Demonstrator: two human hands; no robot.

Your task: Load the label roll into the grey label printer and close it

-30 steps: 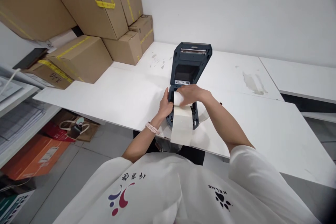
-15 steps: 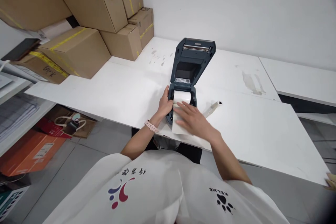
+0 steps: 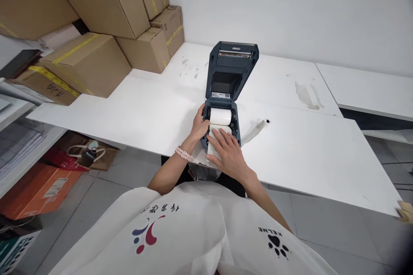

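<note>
A dark grey-blue label printer [image 3: 229, 68] stands at the table's front edge with its lid tipped up and back. Inside its body sits a white label roll [image 3: 220, 117], and a pale label strip [image 3: 213, 150] runs from it toward me over the front. My left hand [image 3: 199, 126] grips the printer's left side, thumb over the rim near the strip. Flat on the strip lies my right hand [image 3: 229, 154], fingers outstretched and slightly spread, covering part of the strip and the printer's front.
A thin curled strip with a dark-ended core [image 3: 260, 128] lies right of the printer on the white table [image 3: 309, 150]. Cardboard boxes [image 3: 87, 62] are stacked at the back left. Below left are a shelf [image 3: 38, 146] and an orange box [image 3: 41, 191].
My right hand has moved down and toward me and now rests flatter on the strip, uncovering more of the roll. My left hand keeps its hold. The view has shifted slightly.
</note>
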